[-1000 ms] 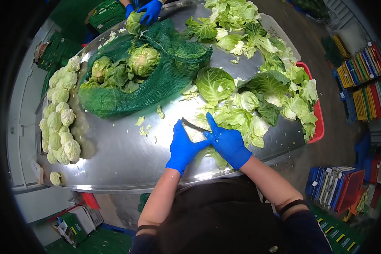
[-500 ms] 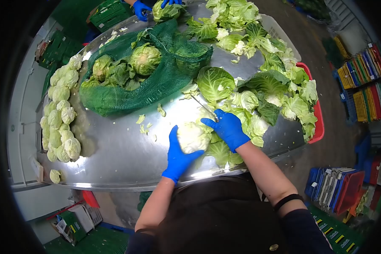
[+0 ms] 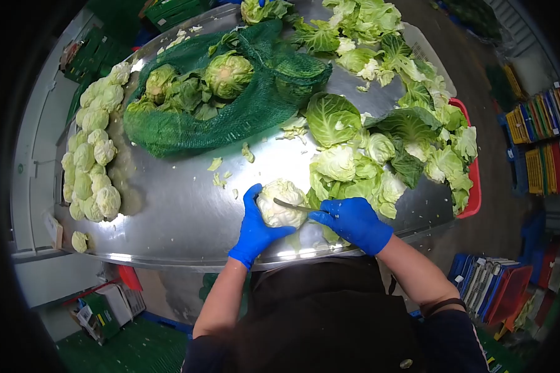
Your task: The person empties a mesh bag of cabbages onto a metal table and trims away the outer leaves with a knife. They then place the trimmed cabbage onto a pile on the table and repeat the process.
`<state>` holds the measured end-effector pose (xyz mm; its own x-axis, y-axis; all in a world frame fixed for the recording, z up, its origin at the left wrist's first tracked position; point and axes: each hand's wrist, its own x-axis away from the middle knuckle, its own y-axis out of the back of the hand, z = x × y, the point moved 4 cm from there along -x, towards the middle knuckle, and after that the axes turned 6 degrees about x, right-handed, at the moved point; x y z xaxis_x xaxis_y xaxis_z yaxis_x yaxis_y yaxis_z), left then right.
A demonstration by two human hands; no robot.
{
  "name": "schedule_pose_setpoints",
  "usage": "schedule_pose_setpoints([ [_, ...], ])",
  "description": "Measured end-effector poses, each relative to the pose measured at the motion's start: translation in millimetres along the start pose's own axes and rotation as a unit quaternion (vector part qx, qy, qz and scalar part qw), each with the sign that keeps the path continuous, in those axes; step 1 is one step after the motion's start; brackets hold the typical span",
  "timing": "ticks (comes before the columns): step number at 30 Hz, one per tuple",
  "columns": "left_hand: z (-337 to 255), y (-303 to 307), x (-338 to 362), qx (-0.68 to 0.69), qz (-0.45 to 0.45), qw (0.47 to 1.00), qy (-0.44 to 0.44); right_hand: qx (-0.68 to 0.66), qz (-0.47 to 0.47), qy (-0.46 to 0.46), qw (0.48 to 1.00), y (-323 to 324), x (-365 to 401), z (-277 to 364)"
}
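Note:
A pale, stripped cabbage point(image 3: 274, 217) stands on the metal table near its front edge. My left hand point(image 3: 252, 231), in a blue glove, is wrapped round its left side, thumb below. My right hand point(image 3: 358, 224), also gloved, closes on the handle of a knife point(image 3: 292, 206). The thin, dark blade lies across the upper face of the cabbage, pointing left. Loose green leaves point(image 3: 348, 177) are heaped just beyond my right hand, and a large dark outer leaf point(image 3: 333, 119) lies behind them.
A green net bag point(image 3: 230, 132) with several untrimmed cabbages point(image 3: 228, 76) lies across the table. Trimmed cabbages point(image 3: 94, 155) are stacked at the left edge. Leaves spill over a red crate point(image 3: 474, 189) at the right. Another person's blue glove shows at the top by a cabbage point(image 3: 260, 12).
My right hand has moved toward me and right, bringing the knife down across the cabbage. Leaves it had covered now show. The view has shifted slightly, and the other person's hands are mostly out of frame.

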<state>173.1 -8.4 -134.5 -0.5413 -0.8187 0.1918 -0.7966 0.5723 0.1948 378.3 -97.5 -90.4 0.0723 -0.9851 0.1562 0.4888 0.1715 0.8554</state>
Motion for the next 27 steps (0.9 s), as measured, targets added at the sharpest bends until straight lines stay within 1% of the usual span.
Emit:
schedule_pose_setpoints([
  [1, -2.1, 0.6, -0.2, 0.0, -0.001, 1.0, 0.002, 0.014, 0.013, 0.004, 1.0, -4.6, 0.5, -1.6],
  [2, -4.4, 1.2, -0.9, -0.033, 0.001, 0.999, 0.006, 0.012, 0.015, 0.003, 1.0, -9.7, -1.5, -4.6],
  [3, -5.1, 1.2, -0.7, -0.067, 0.003, 0.998, 0.01, 0.037, -0.004, 0.016, 0.999, -12.5, -5.5, -6.6],
  [4, -4.7, 1.4, -0.4, -0.067, 0.005, 0.998, 0.012, 0.062, -0.023, 0.029, 0.997, -12.8, -8.6, -7.4],
  [5, -4.9, 1.0, -1.4, -0.067, 0.018, 0.998, 0.007, 0.062, -0.024, 0.028, 0.997, -12.7, -13.1, -8.2],
  [6, -5.6, 0.3, -2.3, -0.067, 0.03, 0.997, 0.003, -0.072, -0.068, -0.049, 0.994, -7.9, -18.9, -13.2],
  [7, -7.1, -0.9, -1.6, -0.067, 0.029, 0.997, 0.002, -0.204, -0.111, -0.123, 0.965, -4.8, -23.2, -18.7],
  [9, -17.0, -6.6, 3.3, -0.138, 0.057, 0.987, -0.066, -0.222, -0.104, -0.115, 0.963, 4.7, -31.0, -14.0],
  [10, -17.8, -6.2, 5.3, -0.138, 0.057, 0.987, -0.067, -0.241, -0.097, -0.11, 0.959, 7.0, -32.8, -10.4],
  [11, -17.1, -5.8, 5.9, -0.125, 0.058, 0.989, -0.053, -0.247, -0.065, -0.118, 0.959, 1.7, -36.1, -2.4],
  [12, -17.1, -6.1, 5.2, -0.112, 0.059, 0.991, -0.04, -0.246, -0.067, -0.12, 0.96, -1.3, -39.5, 2.1],
  [13, -20.0, -6.4, 4.2, -0.111, 0.06, 0.991, -0.041, -0.185, -0.111, -0.04, 0.976, -2.3, -43.9, 10.9],
  [14, -22.9, -7.4, 4.2, -0.101, 0.081, 0.991, -0.035, -0.124, -0.151, 0.04, 0.98, -6.5, -47.4, 20.1],
  [15, -23.8, -7.9, 5.0, -0.091, 0.101, 0.99, -0.028, -0.19, -0.143, 0.043, 0.97, -12.0, -56.9, 22.5],
  [16, -22.3, -6.9, 7.5, -0.093, 0.101, 0.99, -0.027, -0.191, -0.143, 0.043, 0.97, -13.5, -63.5, 22.8],
  [17, -20.9, -6.3, 11.7, -0.195, 0.094, 0.975, -0.054, -0.133, -0.104, 0.006, 0.986, -16.9, -71.1, 20.3],
  [18, -20.0, -6.3, 15.8, -0.293, 0.086, 0.949, -0.083, -0.073, -0.066, -0.032, 0.995, -17.8, -76.1, 19.2],
  [19, -16.1, -7.4, 22.0, -0.342, 0.074, 0.935, -0.053, -0.105, -0.104, -0.033, 0.988, -16.4, -74.4, 20.7],
  [20, -15.4, -13.5, 29.2, -0.342, 0.075, 0.935, -0.052, -0.105, -0.104, -0.034, 0.988, -20.5, -71.6, 23.1],
  [22, -16.5, -22.2, 35.7, -0.25, -0.008, 0.968, 0.002, -0.153, -0.141, -0.039, 0.977, -29.0, -71.1, 23.2],
  [23, -19.2, -25.5, 35.5, -0.276, -0.042, 0.96, 0.02, -0.196, -0.162, -0.046, 0.966, -34.8, -71.6, 18.2],
  [24, -16.1, -24.4, 35.6, -0.275, -0.044, 0.96, 0.024, -0.197, -0.158, -0.045, 0.966, -46.1, -74.4, 6.5],
  [26, -9.4, -14.3, 31.9, -0.201, -0.104, 0.974, 0.017, -0.236, -0.23, -0.038, 0.943, -51.8, -79.7, -31.4],
  [27, -8.4, -9.3, 31.2, -0.155, -0.096, 0.983, 0.029, -0.177, -0.221, -0.07, 0.956, -43.7, -72.9, -49.2],
])
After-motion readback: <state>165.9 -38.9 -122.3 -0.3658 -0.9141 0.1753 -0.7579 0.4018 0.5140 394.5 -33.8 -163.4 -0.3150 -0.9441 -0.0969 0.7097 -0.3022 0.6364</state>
